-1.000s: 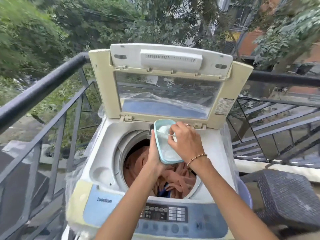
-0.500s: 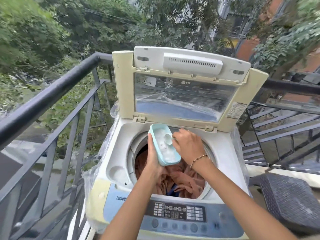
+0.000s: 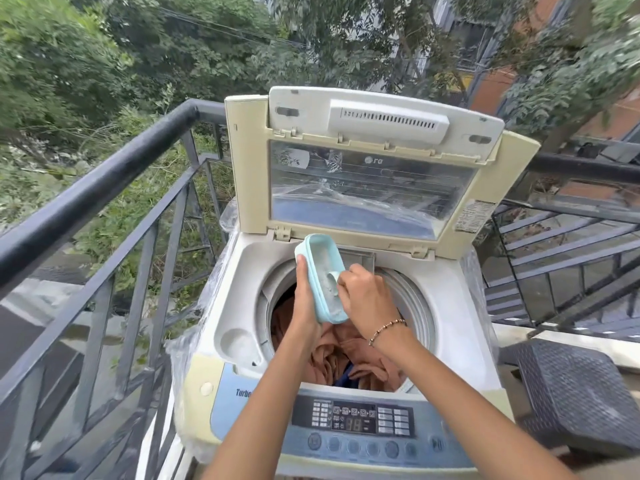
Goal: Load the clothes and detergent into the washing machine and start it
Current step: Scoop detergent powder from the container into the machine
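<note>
A top-loading washing machine [image 3: 453,327] stands with its lid [image 3: 367,168] raised upright. Brown clothes [image 3: 349,355] with a bit of dark blue cloth fill the drum. My left hand [image 3: 304,299] holds a light blue detergent box [image 3: 323,271] tilted over the drum's back rim. White powder lies inside the box. My right hand [image 3: 367,299] grips a small scoop [image 3: 334,277] dipped in the powder. The control panel [image 3: 356,420] with its buttons and display is at the front, below my arms.
A black metal railing [image 3: 93,195] runs along the left and behind the machine. A dark woven stool [image 3: 571,393] stands at the right. Clear plastic wrap hangs on the machine's left side. Trees and buildings lie beyond.
The view has shifted so the machine sits further right and lower. My right hand has pushed the scoop deeper into the powder; the box stays in my left hand over the drum.
</note>
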`<state>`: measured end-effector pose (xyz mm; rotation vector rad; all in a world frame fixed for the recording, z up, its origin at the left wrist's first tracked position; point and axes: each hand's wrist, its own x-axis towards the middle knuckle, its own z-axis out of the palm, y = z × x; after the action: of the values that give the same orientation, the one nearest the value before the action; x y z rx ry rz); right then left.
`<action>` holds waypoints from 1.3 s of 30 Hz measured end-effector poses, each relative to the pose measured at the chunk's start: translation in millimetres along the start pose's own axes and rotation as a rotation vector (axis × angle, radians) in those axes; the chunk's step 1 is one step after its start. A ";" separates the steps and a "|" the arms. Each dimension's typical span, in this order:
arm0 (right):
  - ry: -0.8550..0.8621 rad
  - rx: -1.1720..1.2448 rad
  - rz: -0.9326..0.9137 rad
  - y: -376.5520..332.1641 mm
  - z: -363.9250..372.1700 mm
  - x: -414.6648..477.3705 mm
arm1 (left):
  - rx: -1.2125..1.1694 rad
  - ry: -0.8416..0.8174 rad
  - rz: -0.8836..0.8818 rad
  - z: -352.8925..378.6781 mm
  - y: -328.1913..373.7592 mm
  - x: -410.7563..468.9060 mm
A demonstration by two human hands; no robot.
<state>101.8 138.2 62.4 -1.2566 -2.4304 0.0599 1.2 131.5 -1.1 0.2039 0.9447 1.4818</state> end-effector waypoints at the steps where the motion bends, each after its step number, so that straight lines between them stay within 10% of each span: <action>1: -0.025 0.064 0.066 -0.5 2.4 -2.3 | 0.009 0.024 0.015 1.1 1.0 -0.1; 8: 0.043 0.742 0.678 -9.3 14.1 1.8 | 0.039 0.149 0.063 5.9 -5.5 -1.4; 17: 0.082 1.217 0.947 -6.4 21.7 15.3 | -0.052 0.109 0.001 2.9 -11.9 -0.5; 31: 0.117 1.432 0.945 31.8 24.2 46.3 | -0.259 0.200 0.021 33.8 17.3 -3.3; 39: 0.178 1.102 0.999 78.1 55.4 55.9 | -0.298 0.257 0.034 21.0 20.8 5.0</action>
<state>113.1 236.8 12.9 -1.5585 -1.0114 1.2618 -1.7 147.8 23.9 -0.1931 0.9113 1.6862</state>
